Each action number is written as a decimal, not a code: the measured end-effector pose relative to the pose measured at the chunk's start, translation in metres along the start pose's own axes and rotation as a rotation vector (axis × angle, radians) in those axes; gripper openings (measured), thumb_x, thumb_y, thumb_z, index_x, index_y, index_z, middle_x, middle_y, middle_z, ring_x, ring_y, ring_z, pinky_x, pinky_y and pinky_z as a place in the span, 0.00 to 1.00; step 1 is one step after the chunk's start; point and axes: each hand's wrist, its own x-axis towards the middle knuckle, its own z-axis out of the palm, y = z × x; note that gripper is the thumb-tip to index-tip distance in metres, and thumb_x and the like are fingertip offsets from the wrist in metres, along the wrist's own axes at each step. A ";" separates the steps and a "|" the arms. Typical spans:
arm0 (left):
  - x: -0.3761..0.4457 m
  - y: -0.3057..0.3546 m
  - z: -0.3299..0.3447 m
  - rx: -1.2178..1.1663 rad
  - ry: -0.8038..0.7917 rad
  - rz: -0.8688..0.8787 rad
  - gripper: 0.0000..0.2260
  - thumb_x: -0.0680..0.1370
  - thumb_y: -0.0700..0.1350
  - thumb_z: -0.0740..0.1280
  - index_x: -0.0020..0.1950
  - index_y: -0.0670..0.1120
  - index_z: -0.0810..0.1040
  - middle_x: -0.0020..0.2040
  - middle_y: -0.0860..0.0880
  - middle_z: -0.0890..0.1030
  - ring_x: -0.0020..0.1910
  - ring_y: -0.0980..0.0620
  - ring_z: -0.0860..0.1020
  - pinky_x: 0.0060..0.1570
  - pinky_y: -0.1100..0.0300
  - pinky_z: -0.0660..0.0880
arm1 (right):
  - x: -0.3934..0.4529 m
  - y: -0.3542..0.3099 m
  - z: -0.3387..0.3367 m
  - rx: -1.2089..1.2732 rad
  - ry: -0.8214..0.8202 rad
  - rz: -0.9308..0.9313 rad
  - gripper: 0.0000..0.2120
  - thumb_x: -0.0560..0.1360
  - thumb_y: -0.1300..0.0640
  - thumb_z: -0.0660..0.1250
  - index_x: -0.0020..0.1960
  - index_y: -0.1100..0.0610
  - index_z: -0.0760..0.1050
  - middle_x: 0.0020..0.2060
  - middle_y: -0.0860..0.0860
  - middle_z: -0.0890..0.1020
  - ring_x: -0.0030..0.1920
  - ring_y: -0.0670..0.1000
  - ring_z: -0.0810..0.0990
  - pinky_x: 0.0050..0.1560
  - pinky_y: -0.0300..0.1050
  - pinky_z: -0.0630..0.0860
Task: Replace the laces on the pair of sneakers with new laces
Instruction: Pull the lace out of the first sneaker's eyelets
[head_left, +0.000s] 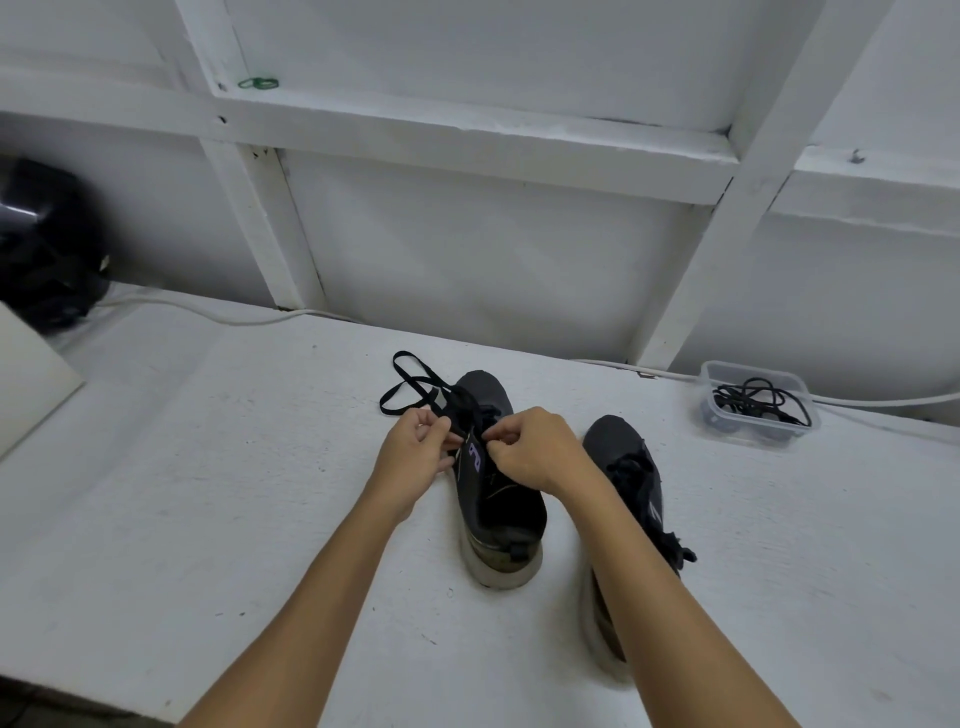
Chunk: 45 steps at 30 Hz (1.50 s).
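Both hands, the left hand (415, 451) and the right hand (530, 451), pinch the black lace (410, 384) with curled fingers over the left sneaker (493, 488), while the other sneaker (631, 467) stands at its 3 o'clock on the white table (208, 493).

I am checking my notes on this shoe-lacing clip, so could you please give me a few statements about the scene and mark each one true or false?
1. Both hands work at the dark grey sneaker with the pale sole on the left. True: the left hand and right hand pinch the flat black lace at its eyelets.
2. The second dark grey sneaker lies inside the clear plastic container. False: it rests on the white table, beside the right forearm.
3. The container holds a coiled black cord. True.
4. Loose lace loops lie beyond the held sneaker's toe side. True.
5. The left hand is idle and flat on the table. False: it pinches the lace.
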 end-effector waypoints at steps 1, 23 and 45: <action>0.000 0.000 0.000 -0.006 0.001 -0.002 0.05 0.84 0.45 0.62 0.50 0.45 0.73 0.48 0.45 0.84 0.52 0.53 0.84 0.55 0.54 0.81 | 0.004 -0.002 -0.001 -0.029 -0.011 0.000 0.13 0.77 0.52 0.68 0.59 0.46 0.84 0.54 0.46 0.85 0.52 0.48 0.81 0.56 0.42 0.77; -0.012 -0.014 -0.005 -0.087 -0.087 0.001 0.10 0.77 0.42 0.73 0.58 0.49 0.84 0.52 0.52 0.86 0.55 0.55 0.83 0.58 0.60 0.78 | 0.021 0.011 0.027 0.021 0.063 -0.154 0.06 0.81 0.56 0.64 0.46 0.49 0.76 0.44 0.48 0.79 0.43 0.49 0.77 0.45 0.43 0.74; 0.000 0.007 -0.010 0.203 -0.147 -0.038 0.08 0.76 0.45 0.74 0.54 0.53 0.82 0.49 0.53 0.85 0.50 0.57 0.83 0.44 0.64 0.77 | 0.026 0.010 0.027 0.094 0.062 -0.135 0.11 0.74 0.63 0.65 0.39 0.48 0.77 0.37 0.46 0.79 0.39 0.47 0.76 0.38 0.38 0.71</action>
